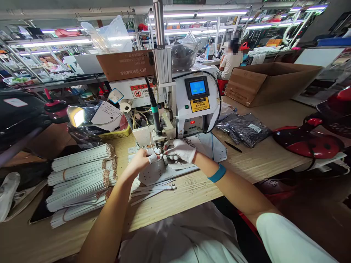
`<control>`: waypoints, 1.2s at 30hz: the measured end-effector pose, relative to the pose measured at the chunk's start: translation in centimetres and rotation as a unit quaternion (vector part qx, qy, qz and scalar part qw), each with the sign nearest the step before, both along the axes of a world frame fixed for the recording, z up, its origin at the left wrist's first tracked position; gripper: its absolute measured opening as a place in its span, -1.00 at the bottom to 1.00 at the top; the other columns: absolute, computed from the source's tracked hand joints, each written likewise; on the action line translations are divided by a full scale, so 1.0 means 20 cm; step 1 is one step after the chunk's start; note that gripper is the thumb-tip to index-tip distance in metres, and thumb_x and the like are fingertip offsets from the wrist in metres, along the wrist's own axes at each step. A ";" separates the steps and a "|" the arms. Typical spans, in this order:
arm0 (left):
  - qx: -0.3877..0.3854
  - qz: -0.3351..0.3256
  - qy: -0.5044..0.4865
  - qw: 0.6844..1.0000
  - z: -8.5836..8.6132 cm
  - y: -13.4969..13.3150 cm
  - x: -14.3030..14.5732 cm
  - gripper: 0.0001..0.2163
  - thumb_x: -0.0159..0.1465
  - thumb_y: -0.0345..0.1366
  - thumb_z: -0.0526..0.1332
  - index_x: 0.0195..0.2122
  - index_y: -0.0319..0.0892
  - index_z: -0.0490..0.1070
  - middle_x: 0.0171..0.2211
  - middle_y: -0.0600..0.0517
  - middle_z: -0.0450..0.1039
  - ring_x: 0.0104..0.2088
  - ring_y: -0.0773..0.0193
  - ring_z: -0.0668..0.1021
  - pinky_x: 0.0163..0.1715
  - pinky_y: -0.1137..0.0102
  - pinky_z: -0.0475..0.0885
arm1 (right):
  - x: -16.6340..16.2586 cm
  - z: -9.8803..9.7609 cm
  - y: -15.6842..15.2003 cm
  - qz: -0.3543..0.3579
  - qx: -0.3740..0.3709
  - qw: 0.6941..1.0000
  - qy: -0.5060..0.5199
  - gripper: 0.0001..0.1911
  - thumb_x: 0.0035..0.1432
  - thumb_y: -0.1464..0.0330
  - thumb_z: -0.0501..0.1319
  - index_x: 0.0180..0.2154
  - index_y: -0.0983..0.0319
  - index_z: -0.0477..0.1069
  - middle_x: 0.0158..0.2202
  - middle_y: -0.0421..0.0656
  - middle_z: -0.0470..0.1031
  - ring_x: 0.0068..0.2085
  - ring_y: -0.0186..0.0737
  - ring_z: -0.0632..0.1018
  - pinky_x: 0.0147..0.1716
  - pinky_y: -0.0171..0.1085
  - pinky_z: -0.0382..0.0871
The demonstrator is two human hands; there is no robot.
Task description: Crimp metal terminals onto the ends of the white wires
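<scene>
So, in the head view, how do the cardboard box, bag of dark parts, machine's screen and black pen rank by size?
Cardboard box, then bag of dark parts; the machine's screen and black pen look alike, so unranked.

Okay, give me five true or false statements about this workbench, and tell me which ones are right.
1. The right hand wears a white glove. True.
2. The blue band is on the left wrist. False: it is on the right wrist.
3. Bundles of white wires lie on the table left of the machine. True.
4. The machine's screen glows red. False: it glows blue.
5. A cardboard box sits to the right of the machine. True.
</scene>
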State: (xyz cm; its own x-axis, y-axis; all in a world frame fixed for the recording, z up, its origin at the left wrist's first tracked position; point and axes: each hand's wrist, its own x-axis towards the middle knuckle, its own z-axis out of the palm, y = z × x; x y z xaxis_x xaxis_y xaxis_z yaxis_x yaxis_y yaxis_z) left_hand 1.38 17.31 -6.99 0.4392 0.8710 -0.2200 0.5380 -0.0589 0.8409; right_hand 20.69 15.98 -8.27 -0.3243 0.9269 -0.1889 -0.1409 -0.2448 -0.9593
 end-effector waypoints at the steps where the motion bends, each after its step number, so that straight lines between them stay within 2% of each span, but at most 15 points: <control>1: -0.005 0.001 0.000 1.000 0.00 0.00 0.00 -0.72 -0.05 -0.10 0.21 -0.60 -0.22 0.23 -0.69 0.20 0.09 -0.66 0.48 0.08 -0.64 0.51 -0.03 | 0.00 0.00 0.00 0.000 0.001 1.000 0.003 -0.75 -0.17 0.49 0.32 -0.38 0.31 0.32 -0.68 -0.35 0.27 -0.71 -0.51 0.28 -0.78 -0.51 0.07; 7: -0.010 -0.001 0.000 1.000 0.02 -0.01 0.00 -0.74 -0.04 -0.13 0.21 -0.60 -0.21 0.20 -0.70 0.21 0.05 -0.66 0.49 0.07 -0.65 0.51 -0.05 | 0.00 -0.01 0.00 0.002 0.000 1.000 0.004 -0.69 -0.21 0.48 0.34 -0.35 0.32 0.32 -0.62 -0.31 0.31 -0.69 -0.52 0.28 -0.79 -0.52 0.07; 10: -0.007 -0.001 0.000 1.000 0.02 -0.01 0.00 -0.76 -0.04 -0.14 0.21 -0.58 -0.22 0.25 -0.69 0.19 0.09 -0.65 0.48 0.10 -0.64 0.52 -0.03 | 0.01 -0.03 0.01 0.019 0.019 1.000 0.004 -0.72 -0.15 0.45 0.32 -0.33 0.30 0.31 -0.61 -0.30 0.31 -0.69 -0.52 0.27 -0.79 -0.52 0.09; 14: 0.002 -0.013 -0.013 1.000 0.02 0.01 -0.03 -0.75 -0.02 -0.13 0.20 -0.52 -0.26 0.36 -0.65 0.15 0.20 -0.62 0.46 0.17 -0.62 0.53 0.04 | 0.09 0.03 0.01 0.044 0.042 0.997 -0.050 -0.76 -0.08 0.42 0.29 -0.32 0.30 0.31 -0.58 -0.28 0.33 -0.66 -0.47 0.35 -0.77 -0.49 0.20; 17: 0.014 -0.061 -0.006 0.998 0.04 0.00 -0.07 -0.76 -0.04 -0.16 0.23 -0.51 -0.28 0.44 -0.60 0.09 0.32 -0.56 0.41 0.29 -0.54 0.52 0.16 | 0.15 0.12 -0.05 0.094 0.054 0.986 -0.122 -0.77 -0.04 0.38 0.26 -0.29 0.32 0.34 -0.54 -0.22 0.40 -0.65 -0.44 0.39 -0.72 -0.45 0.28; 20: -0.015 -0.150 0.045 0.988 0.06 -0.03 -0.09 -0.83 -0.07 -0.25 0.25 -0.51 -0.26 0.50 -0.60 0.08 0.40 -0.55 0.38 0.34 -0.54 0.52 0.20 | 0.17 0.16 -0.09 0.167 0.046 0.966 -0.194 -0.79 -0.02 0.38 0.23 -0.29 0.35 0.40 -0.45 -0.13 0.47 -0.59 -0.40 0.46 -0.67 -0.43 0.32; 21: -0.027 -0.177 0.068 0.982 0.06 -0.05 -0.08 -0.85 -0.06 -0.28 0.23 -0.51 -0.25 0.50 -0.60 0.08 0.40 -0.57 0.38 0.34 -0.57 0.52 0.19 | 0.17 0.15 -0.08 0.168 0.046 0.962 -0.211 -0.79 0.00 0.38 0.22 -0.27 0.35 0.41 -0.44 -0.11 0.48 -0.58 -0.39 0.46 -0.67 -0.43 0.31; 23: -0.030 -0.207 0.104 0.972 0.06 -0.06 -0.07 -0.85 -0.06 -0.32 0.20 -0.49 -0.24 0.52 -0.60 0.09 0.42 -0.59 0.39 0.35 -0.60 0.53 0.18 | 0.17 0.12 -0.05 0.117 0.069 0.961 -0.239 -0.78 0.03 0.40 0.18 -0.24 0.36 0.41 -0.42 -0.10 0.50 -0.56 -0.39 0.46 -0.64 -0.44 0.30; 25: 0.015 -0.199 0.119 0.973 0.06 -0.06 -0.06 -0.84 -0.03 -0.34 0.17 -0.47 -0.22 0.52 -0.56 0.07 0.46 -0.57 0.37 0.39 -0.57 0.53 0.21 | 0.17 0.08 0.00 0.023 0.137 0.949 -0.283 -0.78 0.05 0.43 0.15 -0.23 0.35 0.42 -0.35 -0.09 0.51 -0.48 -0.38 0.48 -0.57 -0.43 0.30; 28: 0.138 -0.114 0.162 0.970 0.04 -0.03 -0.05 -0.82 0.02 -0.37 0.13 -0.42 -0.23 0.51 -0.50 0.02 0.49 -0.49 0.31 0.45 -0.49 0.50 0.25 | 0.20 0.05 0.06 -0.075 0.252 0.883 -0.389 -0.81 0.03 0.44 0.16 -0.29 0.32 0.49 -0.32 -0.12 0.53 -0.33 -0.31 0.50 -0.42 -0.40 0.30; 31: 0.214 -0.044 0.238 0.946 0.02 0.01 -0.04 -0.83 0.03 -0.38 0.13 -0.38 -0.25 0.48 -0.44 -0.05 0.49 -0.44 0.25 0.47 -0.46 0.47 0.26 | 0.20 0.04 0.06 -0.072 0.293 0.840 -0.452 -0.82 -0.01 0.42 0.19 -0.34 0.26 0.53 -0.37 -0.18 0.55 -0.29 -0.28 0.50 -0.33 -0.39 0.29; 33: 0.232 -0.041 0.259 0.937 0.00 0.02 -0.03 -0.86 0.03 -0.41 0.13 -0.40 -0.26 0.46 -0.41 -0.08 0.49 -0.41 0.23 0.48 -0.43 0.47 0.27 | 0.19 0.04 0.06 -0.055 0.299 0.832 -0.463 -0.81 -0.04 0.44 0.19 -0.34 0.23 0.55 -0.38 -0.20 0.56 -0.30 -0.29 0.51 -0.33 -0.40 0.28; 36: 0.236 -0.059 0.238 0.940 -0.03 0.02 0.00 -0.88 0.05 -0.44 0.12 -0.44 -0.24 0.45 -0.42 -0.07 0.49 -0.39 0.23 0.49 -0.40 0.48 0.28 | 0.18 0.03 0.05 -0.019 0.310 0.821 -0.479 -0.78 -0.07 0.47 0.18 -0.34 0.23 0.56 -0.37 -0.21 0.56 -0.30 -0.29 0.51 -0.34 -0.41 0.27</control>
